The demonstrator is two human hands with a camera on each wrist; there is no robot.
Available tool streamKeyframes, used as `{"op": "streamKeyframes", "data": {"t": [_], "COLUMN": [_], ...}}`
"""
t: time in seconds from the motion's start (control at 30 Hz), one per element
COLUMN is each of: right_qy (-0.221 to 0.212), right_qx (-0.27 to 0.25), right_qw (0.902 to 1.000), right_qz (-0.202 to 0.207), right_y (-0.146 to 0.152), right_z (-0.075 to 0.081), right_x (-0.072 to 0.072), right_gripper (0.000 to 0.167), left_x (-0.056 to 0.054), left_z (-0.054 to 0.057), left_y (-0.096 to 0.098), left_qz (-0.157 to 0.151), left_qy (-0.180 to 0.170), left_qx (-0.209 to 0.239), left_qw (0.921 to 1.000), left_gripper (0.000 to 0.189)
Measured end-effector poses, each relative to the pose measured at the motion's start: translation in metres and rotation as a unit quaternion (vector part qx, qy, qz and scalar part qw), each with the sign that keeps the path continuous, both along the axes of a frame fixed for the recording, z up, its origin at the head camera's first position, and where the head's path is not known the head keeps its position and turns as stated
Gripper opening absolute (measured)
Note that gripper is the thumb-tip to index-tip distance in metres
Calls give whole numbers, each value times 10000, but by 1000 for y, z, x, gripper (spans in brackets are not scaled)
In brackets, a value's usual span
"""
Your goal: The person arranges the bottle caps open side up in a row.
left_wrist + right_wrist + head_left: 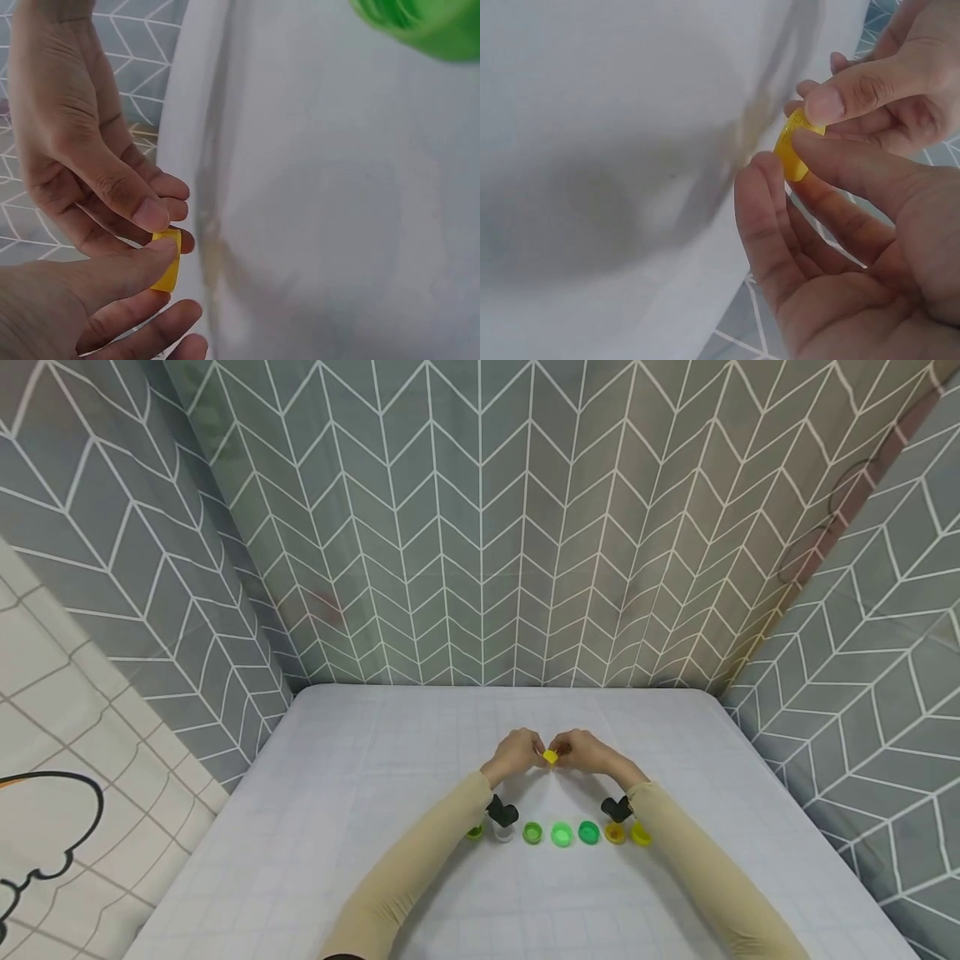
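A small yellow piece (551,757) with flat sides is held between both hands, raised over the white table toward its far side. My left hand (517,750) pinches it by one end between thumb and fingers. From the other side my right hand (585,752) pinches the opposite end, the two thumbs close together. In the left wrist view the yellow piece (166,262) shows a smooth face under the left thumb. Fine marks appear on the yellow piece (799,146) in the right wrist view; fingertips behind it are partly hidden.
Nearer the body, small round tubs stand in a row on the table (525,893): greens such as a light green tub (562,835), a teal tub (588,832), an orange-yellow tub (615,833) and a yellow tub (641,833). Patterned curtains (480,527) hang behind the table.
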State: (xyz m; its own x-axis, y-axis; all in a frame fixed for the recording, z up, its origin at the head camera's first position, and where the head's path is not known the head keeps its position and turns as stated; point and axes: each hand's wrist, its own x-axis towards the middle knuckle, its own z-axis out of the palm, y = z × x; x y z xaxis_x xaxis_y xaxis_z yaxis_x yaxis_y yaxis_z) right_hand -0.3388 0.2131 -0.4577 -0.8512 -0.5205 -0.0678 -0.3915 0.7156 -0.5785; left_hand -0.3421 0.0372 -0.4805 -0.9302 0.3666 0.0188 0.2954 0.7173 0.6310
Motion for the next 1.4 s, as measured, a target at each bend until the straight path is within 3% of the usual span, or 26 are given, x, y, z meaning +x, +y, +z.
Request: {"op": "streamKeyframes", "data": {"t": [0.4,0.6,0.73,1.03,1.17,1.4], "right_qy": [87,455,756,875,853,1119], "right_qx": [-615,-822,-876,-1188,-1262,-1287], "right_qw": [9980,9954,9928,9883,9880,9851], "right_qz": [-106,-169,-310,-393,-263,-215], "right_y": [6,9,11,13,13,11], "right_z": [25,34,37,37,35,31], "right_x": [22,35,41,52,56,61], "right_gripper": [27,29,26,18,20,26], "left_x": [8,19,23,30,32,35], "left_z": [23,39,44,46,45,42], "left_y": [-8,-12,-14,-20,-22,-19], "left_qz": [-230,-398,-478,-637,-614,-562], "left_qy": [-146,-190,-118,-810,-829,-536], "left_qx": [1026,1264,1409,2175,2159,1680], "left_qw": [9944,9910,9888,9706,9709,9827], "left_gripper": [31,29,21,15,21,34]}}
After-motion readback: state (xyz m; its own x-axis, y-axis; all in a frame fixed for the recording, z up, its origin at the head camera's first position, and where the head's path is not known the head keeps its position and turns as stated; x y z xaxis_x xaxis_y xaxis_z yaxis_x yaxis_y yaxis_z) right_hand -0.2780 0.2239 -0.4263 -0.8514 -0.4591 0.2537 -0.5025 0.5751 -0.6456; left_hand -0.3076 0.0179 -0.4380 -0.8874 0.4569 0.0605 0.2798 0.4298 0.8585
